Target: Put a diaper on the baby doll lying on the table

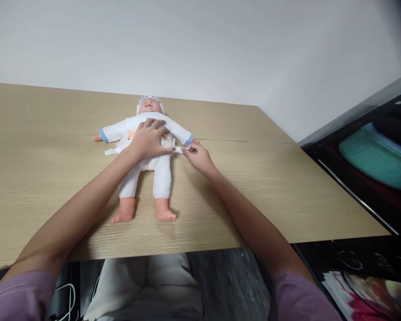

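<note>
- From the head camera, the only view, I see a doll (pixel 132 125) lying face up on the table (pixel 240 178), its long axis running away from the person, feet nearest, head toward the wall (pixel 200 53).
- A white diaper (pixel 170 141) sits around its middle, partly under a hand, with a strip sticking out on each side, square across the doll's length.
- The right hand (pixel 196 156) is just beside the doll's hip, thumb and fingers pinching the outer end of the tape tab (pixel 178 150); the diaper lies to the left of that hand, so the tab bridges the two.
- The left hand (pixel 151 137) rests on the belly, fingers spread, grasping nothing I can make out; how hard it presses, I can't tell.
- The other strip (pixel 112 151) lies out on the far left, loose, nearer the left hand than the right, with the left wrist close by.
</note>
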### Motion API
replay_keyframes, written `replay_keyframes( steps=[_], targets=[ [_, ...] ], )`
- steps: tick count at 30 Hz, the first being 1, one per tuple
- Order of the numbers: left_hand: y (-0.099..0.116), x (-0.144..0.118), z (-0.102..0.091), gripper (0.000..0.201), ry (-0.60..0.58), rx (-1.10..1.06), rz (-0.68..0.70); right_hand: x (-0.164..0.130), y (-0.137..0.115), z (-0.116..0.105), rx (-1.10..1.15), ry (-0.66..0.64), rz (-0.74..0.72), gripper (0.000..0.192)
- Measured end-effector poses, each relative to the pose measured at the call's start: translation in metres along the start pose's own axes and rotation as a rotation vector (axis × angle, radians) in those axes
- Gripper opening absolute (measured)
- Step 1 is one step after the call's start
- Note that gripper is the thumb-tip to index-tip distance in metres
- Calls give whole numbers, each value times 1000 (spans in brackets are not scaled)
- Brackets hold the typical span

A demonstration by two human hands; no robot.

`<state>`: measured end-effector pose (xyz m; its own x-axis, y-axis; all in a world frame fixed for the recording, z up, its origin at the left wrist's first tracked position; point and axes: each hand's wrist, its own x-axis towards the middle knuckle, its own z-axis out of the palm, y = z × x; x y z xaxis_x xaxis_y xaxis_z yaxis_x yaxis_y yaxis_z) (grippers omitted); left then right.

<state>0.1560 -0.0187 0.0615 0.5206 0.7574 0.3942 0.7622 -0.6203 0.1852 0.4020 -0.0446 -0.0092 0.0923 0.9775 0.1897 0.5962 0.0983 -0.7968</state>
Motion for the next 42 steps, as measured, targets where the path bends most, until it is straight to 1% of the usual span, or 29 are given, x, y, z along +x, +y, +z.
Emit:
replay_keyframes(
  steps=[3, 5, 6, 8, 10, 12, 14, 15, 17, 20, 21, 23, 24, 25, 28, 30, 32, 33, 35, 37, 40, 42],
  targets=[
    [2, 0, -1, 63, -8, 0, -14, 9, -2, -8, 297, -61, 67, 42],
    [3, -1, -2, 62, -8, -1, -19, 18, -10, -9, 433, -124, 80, 46],
    [4, -1, -2, 62, -7, -2, -20, 23, -16, -6, 481, -152, 55, 46],
    [4, -1, -3, 60, -4, -5, -19, 34, -31, 7, 528, -196, -37, 45],
    [3, -1, -3, 59, -2, -14, -25, 44, -47, 25, 499, -208, -138, 43],
    [2, 0, -4, 61, -9, -35, -41, 49, -59, 44, 433, -158, -219, 40],
    [1, 0, -5, 62, -26, -64, -62, 46, -64, 55, 399, -91, -261, 37],
    [0, 1, -5, 62, -36, -78, -69, 41, -64, 56, 395, -67, -271, 36],
    [-3, 2, -5, 62, -47, -106, -81, 26, -60, 53, 373, -29, -305, 36],
    [-12, 6, -6, 71, -48, -185, -50, -2, -54, 39, 251, 17, -478, 39],
    [-15, 6, -7, 77, -41, -225, -17, -10, -53, 34, 195, 12, -543, 42],
    [-22, 4, -14, 86, -15, -326, 57, -20, -51, 30, 88, -39, -634, 49],
    [-25, 1, -19, 86, 10, -385, 77, -23, -50, 29, 46, -68, -659, 53],
    [-27, -5, -24, 82, 42, -443, 76, -24, -49, 29, 16, -92, -675, 55],
    [-36, -32, -36, 58, 149, -543, -14, -21, -45, 32, -9, -113, -699, 58],
    [-48, -55, -39, 47, 214, -512, -86, -20, -43, 33, -1, -105, -697, 59],
    [-65, -79, -36, 40, 250, -434, -161, -20, -43, 34, 5, -95, -691, 58],
    [-75, -89, -34, 37, 255, -388, -198, -21, -43, 34, 5, -91, -689, 58],
    [-93, -105, -29, 32, 230, -290, -252, -23, -46, 33, -4, -78, -684, 57],
    [-106, -115, -24, 28, 195, -203, -289, -24, -54, 33, -7, -30, -660, 55],
    [-112, -120, -20, 26, 160, -127, -389, -22, -77, 32, -15, 123, -581, 47],
    [-112, -121, -17, 27, 131, -81, -462, -19, -98, 33, -47, 182, -554, 41]
  ],
)
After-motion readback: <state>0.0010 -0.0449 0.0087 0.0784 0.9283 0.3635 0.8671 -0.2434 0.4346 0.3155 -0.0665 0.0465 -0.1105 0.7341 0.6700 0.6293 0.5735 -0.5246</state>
